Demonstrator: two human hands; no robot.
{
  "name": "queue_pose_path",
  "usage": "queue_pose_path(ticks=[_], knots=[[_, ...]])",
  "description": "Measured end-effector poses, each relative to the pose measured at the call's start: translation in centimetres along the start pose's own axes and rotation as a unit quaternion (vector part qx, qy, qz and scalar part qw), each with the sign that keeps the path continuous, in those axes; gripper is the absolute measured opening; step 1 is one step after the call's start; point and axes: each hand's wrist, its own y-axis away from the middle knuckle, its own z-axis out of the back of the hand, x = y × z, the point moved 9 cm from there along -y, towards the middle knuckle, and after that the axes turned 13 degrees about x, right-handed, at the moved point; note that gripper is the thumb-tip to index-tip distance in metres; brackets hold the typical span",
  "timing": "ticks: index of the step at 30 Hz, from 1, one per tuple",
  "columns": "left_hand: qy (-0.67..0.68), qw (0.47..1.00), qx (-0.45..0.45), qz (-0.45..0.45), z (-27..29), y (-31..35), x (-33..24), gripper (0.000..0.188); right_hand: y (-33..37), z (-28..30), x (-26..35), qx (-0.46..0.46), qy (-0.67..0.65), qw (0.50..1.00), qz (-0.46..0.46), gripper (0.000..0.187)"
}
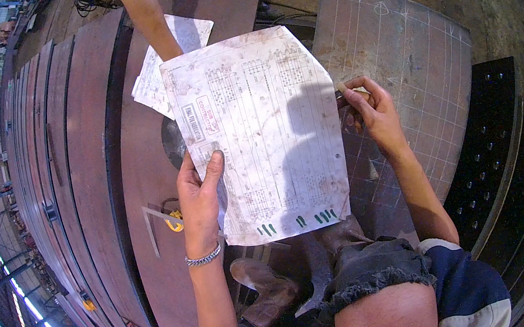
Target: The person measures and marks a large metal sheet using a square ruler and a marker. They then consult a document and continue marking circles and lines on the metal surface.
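A large creased, smudged drawing sheet [267, 155] is held up before me, with printed line diagrams, stamps and green marker strokes along its lower edge. My left hand [201, 184] grips its left edge, thumb on the face and fingers behind. Beside the right edge, my right hand [370, 106] is closed in a pinch on a small pale stick that looks like chalk; the fingers partly cover it. Below the sheet's right side lies a steel plate [409, 46] marked with a grid of pale lines. My right hand is over this plate.
Another person's arm [149, 19] reaches from the top; its hand is hidden behind the sheet. More papers [186, 33] lie there. A metal square [152, 232] and a yellow tape measure [175, 221] rest on the left plate. Drilled dark plates [484, 152] stand at right; cables cross the far floor.
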Motion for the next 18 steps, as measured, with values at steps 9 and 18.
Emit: queue_pose_path(ticks=[9, 18], knots=[[0.005, 1.0, -0.021, 0.004, 0.1, 0.5, 0.1, 0.04, -0.7, 3.3, 1.7, -0.06, 0.033, 0.996, 0.053, 0.022], [0.042, 0.999, -0.003, -0.002, 0.4, -0.1, 0.9, 0.039, -4.5, 9.2, 0.6, -0.188, 0.183, 0.958, 0.113, 0.027]])
